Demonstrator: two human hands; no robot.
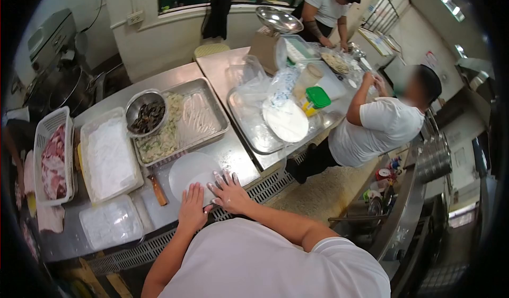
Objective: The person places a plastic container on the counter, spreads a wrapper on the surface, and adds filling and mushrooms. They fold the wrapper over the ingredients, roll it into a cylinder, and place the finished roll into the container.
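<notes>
On the steel table lies a round, pale, translucent sheet or disc (190,169). My left hand (195,205) rests flat at its lower edge, fingers stretched out. Just to the right, my right hand (229,192) lies on the disc's right edge with its fingers spread and dusted white. The two hands are close together at the thumbs. A knife with a wooden handle (158,191) lies left of the disc. Behind it stands a steel tray (220,112) of chopped pale-green filling, with a metal bowl (132,104) of dark pieces at its left corner.
Left are a tub of white powder (110,152), a flat lidded container (111,222) and a white basket of raw meat (54,154). Another tray (252,139) holds a white round item (285,120) and a green-lidded tub (316,98). Two co-workers stand at the right and far end.
</notes>
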